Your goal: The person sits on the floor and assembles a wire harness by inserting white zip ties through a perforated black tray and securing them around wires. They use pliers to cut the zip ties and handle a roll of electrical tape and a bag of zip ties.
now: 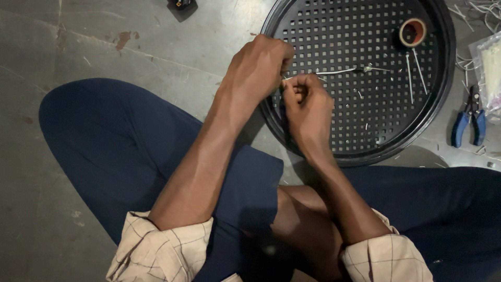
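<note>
Pinching a thin pale wire (334, 71) between them, the left hand (258, 65) and the right hand (308, 107) are meeting over the left rim of a round black perforated tray (443, 104) that is lying on the grey floor (130, 47). Both hands are curling closed, fingertips pressed together on the near end of the wire, while the rest of it is stretching rightward across the tray's middle. A small roll of tape (413, 32) is sitting near the tray's far right edge, with two loose wire pieces (415, 73) lying just below it. Blue-handled pliers (469, 122) are resting on the floor beyond the tray's right rim, beside a clear plastic bag (488, 68).
</note>
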